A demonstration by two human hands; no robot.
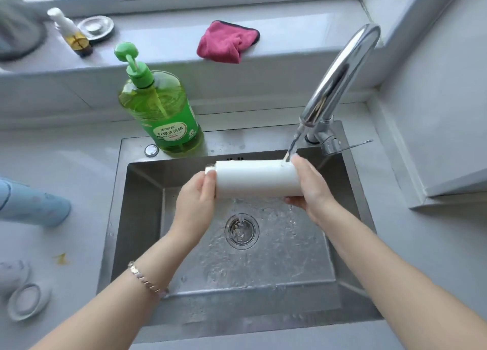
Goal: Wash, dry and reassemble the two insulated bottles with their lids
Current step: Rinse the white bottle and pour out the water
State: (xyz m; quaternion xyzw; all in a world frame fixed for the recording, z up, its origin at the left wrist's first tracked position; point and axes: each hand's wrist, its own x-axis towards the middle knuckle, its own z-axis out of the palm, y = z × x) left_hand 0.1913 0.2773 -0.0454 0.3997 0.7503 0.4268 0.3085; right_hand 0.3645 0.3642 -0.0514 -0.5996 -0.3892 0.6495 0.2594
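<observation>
I hold a white insulated bottle [255,178] sideways over the steel sink [142,218], its metal neck pointing left. My left hand [196,199] grips the neck end and my right hand [309,189] grips the base end. Water from the chrome tap [340,75] runs onto the bottle near my right hand and pours down to the drain [242,231]. A blue bottle [34,204] lies on its side on the left counter. Two lids [26,299] lie at the lower left, blurred.
A green dish soap pump bottle [160,107] stands at the sink's back left rim. A pink cloth [228,42] lies on the windowsill, with a small spray bottle [71,33] and a metal sink plug [96,28] to its left.
</observation>
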